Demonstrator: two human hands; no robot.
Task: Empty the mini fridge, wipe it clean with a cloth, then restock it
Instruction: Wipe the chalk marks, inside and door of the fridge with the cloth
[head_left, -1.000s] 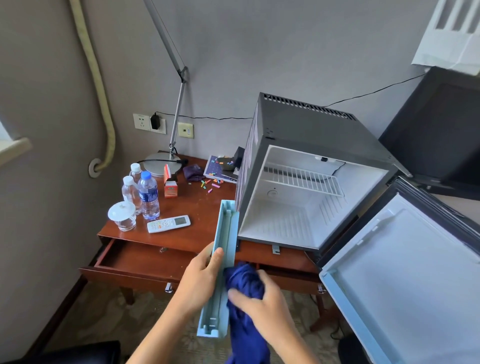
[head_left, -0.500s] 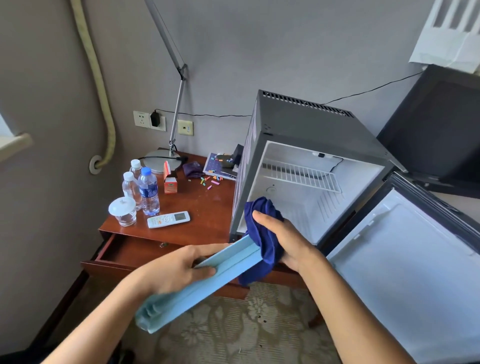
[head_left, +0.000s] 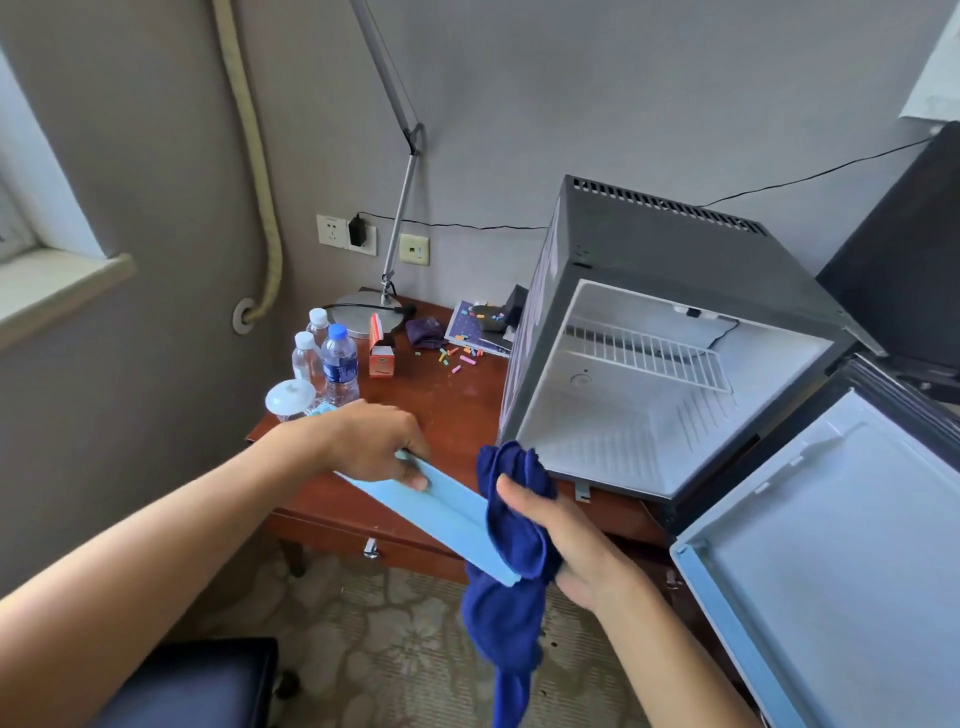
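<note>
In front of the open, empty mini fridge (head_left: 649, 395), the left hand (head_left: 374, 441) grips one end of a pale blue door shelf (head_left: 441, 512), slanting down-right; the right hand (head_left: 561, 540) clutches a blue cloth (head_left: 511, 551) wrapped around its lower end.

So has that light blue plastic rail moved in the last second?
Yes. The light blue rail stood upright beside the mini fridge; it now lies slanting before the desk, its far end swung left, away from the fridge.
</note>
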